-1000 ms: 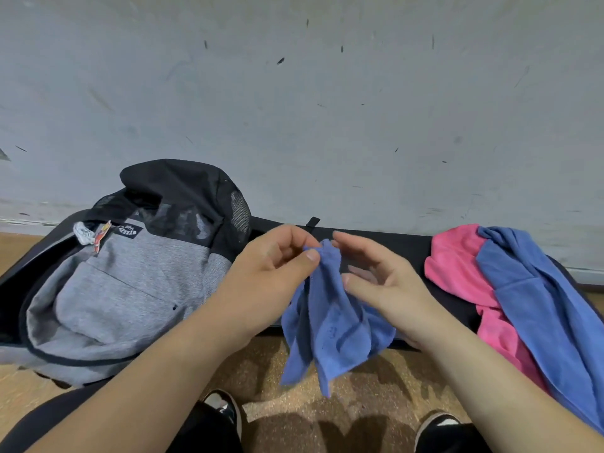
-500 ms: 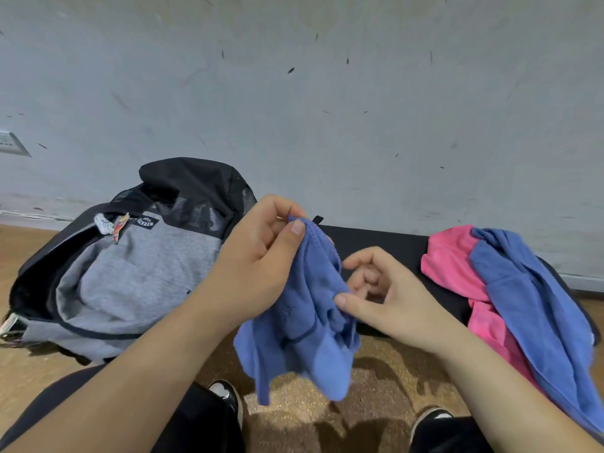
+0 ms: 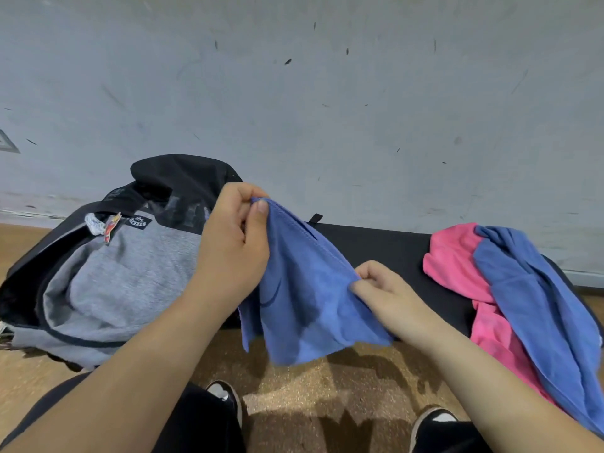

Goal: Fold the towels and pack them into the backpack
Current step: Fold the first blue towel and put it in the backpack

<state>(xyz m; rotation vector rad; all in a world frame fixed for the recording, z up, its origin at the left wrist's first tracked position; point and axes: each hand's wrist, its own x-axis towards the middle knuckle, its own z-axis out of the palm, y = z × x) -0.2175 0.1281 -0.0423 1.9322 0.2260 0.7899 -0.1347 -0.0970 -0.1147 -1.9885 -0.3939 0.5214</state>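
A small blue towel [image 3: 304,289] hangs in the air between my hands, its stitched top edge stretched taut. My left hand [image 3: 233,246] pinches one upper corner between thumb and fingers. Lower and to the right, my right hand [image 3: 380,289] pinches the edge at the other end. The grey and black backpack [image 3: 111,276] lies on the floor at the left, behind my left forearm. At the right a pink towel [image 3: 457,266] and another blue towel [image 3: 536,308] lie heaped together on a black mat [image 3: 385,250].
A pale grey wall [image 3: 327,109] rises directly behind the mat and backpack. The floor is brown cork [image 3: 327,387]. My knees and both shoes [image 3: 225,393] sit at the bottom of the view.
My hands have moved apart along the towel's top edge. The left rose with its corner, the right slid down to the right, and the bunched towel spread open.
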